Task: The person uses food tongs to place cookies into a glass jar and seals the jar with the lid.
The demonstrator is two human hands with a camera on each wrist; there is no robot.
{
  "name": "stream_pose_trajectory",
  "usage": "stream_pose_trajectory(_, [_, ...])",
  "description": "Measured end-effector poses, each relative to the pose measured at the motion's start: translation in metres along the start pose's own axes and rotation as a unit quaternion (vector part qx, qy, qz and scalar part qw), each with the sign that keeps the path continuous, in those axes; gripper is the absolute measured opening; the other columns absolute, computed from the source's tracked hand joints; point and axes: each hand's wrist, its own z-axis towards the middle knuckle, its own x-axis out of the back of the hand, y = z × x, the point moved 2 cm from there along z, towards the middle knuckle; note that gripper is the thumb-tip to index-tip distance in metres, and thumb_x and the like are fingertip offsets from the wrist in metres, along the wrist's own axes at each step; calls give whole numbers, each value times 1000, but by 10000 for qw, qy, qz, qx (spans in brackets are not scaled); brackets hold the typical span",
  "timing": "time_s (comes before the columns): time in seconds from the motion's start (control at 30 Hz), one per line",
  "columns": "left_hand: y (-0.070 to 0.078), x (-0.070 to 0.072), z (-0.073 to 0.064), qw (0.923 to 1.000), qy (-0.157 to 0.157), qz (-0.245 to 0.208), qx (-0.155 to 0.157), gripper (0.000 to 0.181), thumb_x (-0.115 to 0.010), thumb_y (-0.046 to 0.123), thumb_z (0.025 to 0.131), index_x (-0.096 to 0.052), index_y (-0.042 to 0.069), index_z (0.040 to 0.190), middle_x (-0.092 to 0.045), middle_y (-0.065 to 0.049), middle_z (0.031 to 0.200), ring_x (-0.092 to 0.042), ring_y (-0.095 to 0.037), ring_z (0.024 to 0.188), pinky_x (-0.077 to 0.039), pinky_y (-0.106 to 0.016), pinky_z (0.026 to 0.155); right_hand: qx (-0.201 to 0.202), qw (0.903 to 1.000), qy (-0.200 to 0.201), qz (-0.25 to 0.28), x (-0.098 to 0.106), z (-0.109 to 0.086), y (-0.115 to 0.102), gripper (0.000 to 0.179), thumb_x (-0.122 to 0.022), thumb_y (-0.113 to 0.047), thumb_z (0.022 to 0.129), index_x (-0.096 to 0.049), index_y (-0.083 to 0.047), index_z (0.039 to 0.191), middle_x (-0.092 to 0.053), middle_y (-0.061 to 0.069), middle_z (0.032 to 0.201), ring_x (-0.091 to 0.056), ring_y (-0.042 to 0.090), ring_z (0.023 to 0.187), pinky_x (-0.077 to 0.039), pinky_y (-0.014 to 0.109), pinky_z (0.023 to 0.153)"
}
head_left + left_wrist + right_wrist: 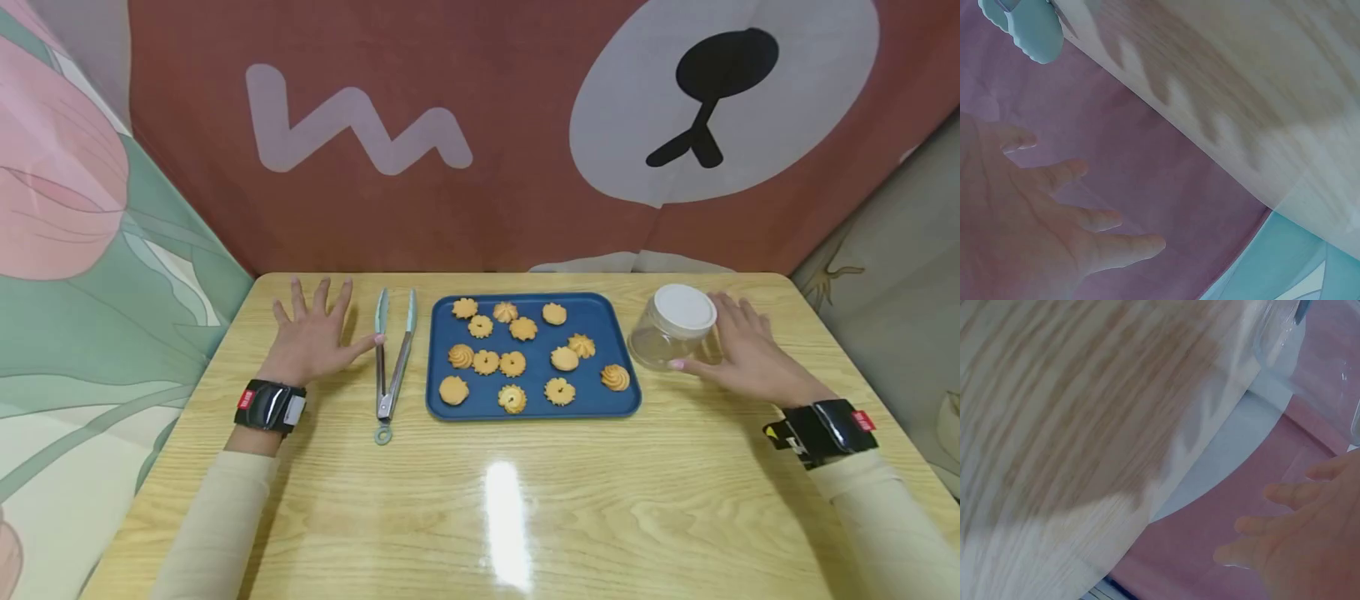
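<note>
My left hand (309,340) is spread, fingers apart, just left of the metal tongs (395,367) with pale teal tips; its thumb reaches over or against one tong arm, and I cannot tell if it touches. In the left wrist view the palm (1016,219) faces the camera, with the teal tong tips (1035,31) at the top left. Beside the clear jar (651,342) with its white lid (685,308), my right hand (750,354) has its fingers extended and thumb near the jar's front. The right wrist view shows the jar's transparent wall (1319,369) above the fingers.
Between the tongs and the jar lies a blue tray (540,408) holding several cookies of different shapes, such as a swirled cookie (615,377). The wooden table (420,517) ends at a printed cloth backdrop (420,217) behind, with another patterned cloth (82,350) on the left.
</note>
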Motion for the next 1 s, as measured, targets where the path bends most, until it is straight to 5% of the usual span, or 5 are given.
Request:
stream_pose_trajectory(0.3, [-1, 0, -3, 9998, 180, -106, 33, 106, -41, 81, 75, -2, 19, 151, -17, -33, 147, 18, -58, 123, -10, -84, 85, 283, 9958, 163, 858, -6, 6, 0, 115, -79, -41, 74, 3, -14, 150, -11, 33, 147, -5, 48, 133, -11, 77, 93])
stream_pose_trajectory(0.47, [3, 2, -5, 9977, 315, -597, -22, 106, -46, 78, 76, -4, 17, 151, -17, -33, 146, -1, -64, 124, -31, -78, 81, -170, 9840, -26, 1771, -14, 7, -2, 116, -77, -34, 78, 16, -28, 147, 0, 27, 152, -5, 44, 134, -15, 76, 93])
stream_pose_trajectory(0.57, [12, 7, -6, 9930, 449, -1085, -145, 101, -50, 74, 78, -11, 15, 151, -18, -31, 145, -13, -59, 125, -43, -71, 72, -451, 9710, -26, 2348, -20, 5, -6, 113, -77, -30, 79, 14, -31, 147, -4, 24, 152, -9, 42, 134, -16, 72, 97])
stream_pose_trajectory(0.73, [35, 20, -7, 9854, 574, -1548, -420, 91, -51, 70, 81, -27, 11, 146, -25, -27, 138, -29, -47, 117, -47, -61, 72, -736, 9504, 326, 3005, -28, 6, -13, 107, -79, -25, 77, -1, -24, 149, -21, 22, 145, -22, 38, 132, -21, 65, 101])
stream_pose_trajectory(1.0, [68, 41, -4, 9743, 867, -1755, -1117, 84, -53, 68, 80, -37, 15, 143, -39, -16, 124, -46, -19, 79, -48, -37, 59, -905, 9508, 887, 2828, -31, 14, -14, 99, -83, -32, 71, -21, -22, 148, -39, 19, 138, -36, 34, 123, -28, 61, 97])
